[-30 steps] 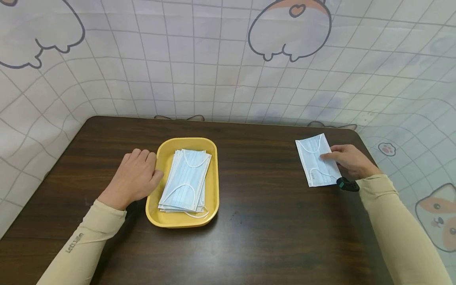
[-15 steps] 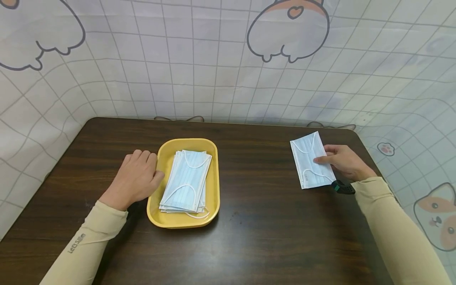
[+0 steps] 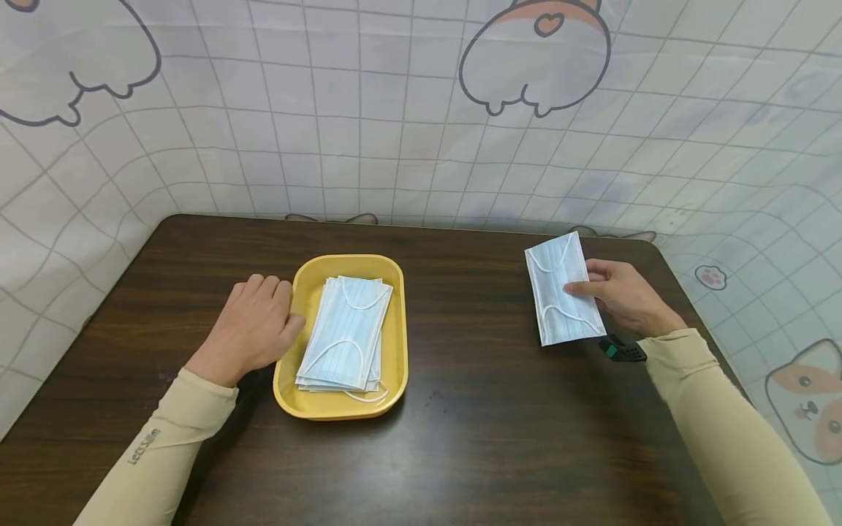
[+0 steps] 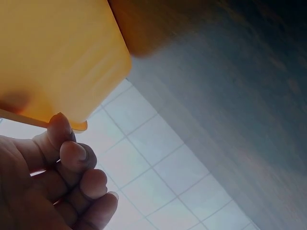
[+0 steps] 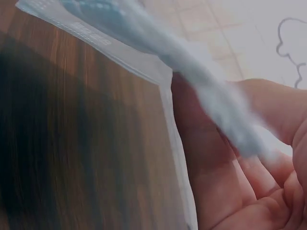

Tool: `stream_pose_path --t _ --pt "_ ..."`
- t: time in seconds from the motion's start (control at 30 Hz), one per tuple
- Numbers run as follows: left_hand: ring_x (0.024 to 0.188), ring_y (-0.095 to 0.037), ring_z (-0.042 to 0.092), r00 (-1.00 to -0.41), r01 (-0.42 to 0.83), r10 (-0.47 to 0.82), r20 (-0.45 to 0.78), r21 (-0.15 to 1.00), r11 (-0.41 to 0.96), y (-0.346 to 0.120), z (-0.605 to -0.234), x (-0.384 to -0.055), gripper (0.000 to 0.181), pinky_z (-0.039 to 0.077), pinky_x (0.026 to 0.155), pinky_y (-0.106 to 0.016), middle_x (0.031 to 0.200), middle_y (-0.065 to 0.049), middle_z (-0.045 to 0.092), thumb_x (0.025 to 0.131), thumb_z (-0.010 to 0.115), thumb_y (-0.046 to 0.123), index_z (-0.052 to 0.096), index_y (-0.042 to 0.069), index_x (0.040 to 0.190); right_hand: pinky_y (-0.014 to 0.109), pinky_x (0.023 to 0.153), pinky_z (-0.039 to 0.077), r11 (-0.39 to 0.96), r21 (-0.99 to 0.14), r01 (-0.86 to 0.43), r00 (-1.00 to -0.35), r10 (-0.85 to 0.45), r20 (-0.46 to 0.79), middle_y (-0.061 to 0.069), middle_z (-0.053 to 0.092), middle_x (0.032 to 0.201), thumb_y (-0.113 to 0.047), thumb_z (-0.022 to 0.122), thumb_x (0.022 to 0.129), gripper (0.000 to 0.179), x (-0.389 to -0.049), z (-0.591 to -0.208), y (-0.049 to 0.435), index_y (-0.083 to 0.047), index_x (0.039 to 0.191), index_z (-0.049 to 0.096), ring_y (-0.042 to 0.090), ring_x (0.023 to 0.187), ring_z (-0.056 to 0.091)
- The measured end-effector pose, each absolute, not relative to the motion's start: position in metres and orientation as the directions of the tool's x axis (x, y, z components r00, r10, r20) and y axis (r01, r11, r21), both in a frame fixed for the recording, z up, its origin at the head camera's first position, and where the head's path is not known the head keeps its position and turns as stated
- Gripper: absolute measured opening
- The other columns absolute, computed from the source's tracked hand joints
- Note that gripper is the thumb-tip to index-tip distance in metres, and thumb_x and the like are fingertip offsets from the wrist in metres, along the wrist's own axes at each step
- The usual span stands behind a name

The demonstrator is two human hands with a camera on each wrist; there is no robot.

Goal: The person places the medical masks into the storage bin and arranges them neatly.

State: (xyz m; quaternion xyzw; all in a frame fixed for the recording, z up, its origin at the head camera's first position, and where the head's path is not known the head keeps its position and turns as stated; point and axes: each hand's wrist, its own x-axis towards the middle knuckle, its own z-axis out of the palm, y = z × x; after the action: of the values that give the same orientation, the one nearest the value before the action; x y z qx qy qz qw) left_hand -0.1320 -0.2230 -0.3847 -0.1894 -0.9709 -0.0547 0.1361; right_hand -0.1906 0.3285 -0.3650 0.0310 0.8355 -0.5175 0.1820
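My left hand (image 3: 248, 329) grips the left rim of a yellow tray (image 3: 396, 351), thumb over the edge and fingers curled under it. In the left wrist view the curled fingers (image 4: 79, 158) sit right at the tray's edge. A stack of pale blue disposable face masks (image 3: 345, 329) lies inside, one white ear loop hanging out at the bottom. To the right, my right hand (image 3: 625, 296) pinches a single face mask (image 3: 559, 285) by its right side, thumb on top. The right wrist view has this mask (image 5: 120, 60) blurred, edge toward the camera, with fingers behind it.
Both hands are over a dark brown wooden table (image 3: 473, 409). Behind it and along the sides hangs a white grid-patterned cloth (image 3: 395, 131) with cartoon dogs. A dark band (image 3: 621, 349) is on the right wrist.
My right hand has moved left and slightly up with the face mask, which now stands a bit more tilted. The left hand and the tray have stayed nearly in place.
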Motion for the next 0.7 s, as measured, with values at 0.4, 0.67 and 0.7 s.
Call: stream_pose_path --t 0.4,0.67,0.7 --pt "0.068 -0.026 0.037 -0.867 0.408 0.376 0.327 0.032 0.912 -0.224 -0.386 -0.133 0.022 0.03 0.063 -0.035 0.068 -0.007 0.041 0.09 0.045 0.019 0.045 0.007 0.072 0.026 0.081 0.061 0.313 -0.925 0.217 -0.94 -0.187 -0.284 -0.015 0.075 0.102 -0.016 0.071 0.097 0.063 -0.179 -0.351 0.288 0.006 0.147 0.041 0.005 0.094 0.073" --pt "0.067 -0.026 0.038 -0.869 0.407 0.37 0.329 0.046 0.912 -0.223 -0.386 -0.131 0.021 0.03 0.062 -0.035 0.068 -0.008 0.041 0.09 0.045 0.018 0.045 0.007 0.071 0.031 0.08 0.063 0.227 -0.951 0.208 -0.938 -0.229 -0.26 -0.01 0.078 0.105 -0.012 0.072 0.096 0.06 -0.174 -0.341 0.258 0.004 0.146 0.043 0.01 0.094 0.077" --pt "0.067 -0.027 0.038 -0.87 0.405 0.369 0.327 0.047 0.913 -0.222 -0.387 -0.131 0.021 0.03 0.062 -0.035 0.068 -0.008 0.042 0.09 0.045 0.018 0.045 0.007 0.071 0.031 0.08 0.063 0.221 -0.953 0.207 -0.937 -0.234 -0.258 -0.009 0.078 0.105 -0.012 0.072 0.095 0.059 -0.174 -0.34 0.254 0.004 0.145 0.044 0.011 0.094 0.077"
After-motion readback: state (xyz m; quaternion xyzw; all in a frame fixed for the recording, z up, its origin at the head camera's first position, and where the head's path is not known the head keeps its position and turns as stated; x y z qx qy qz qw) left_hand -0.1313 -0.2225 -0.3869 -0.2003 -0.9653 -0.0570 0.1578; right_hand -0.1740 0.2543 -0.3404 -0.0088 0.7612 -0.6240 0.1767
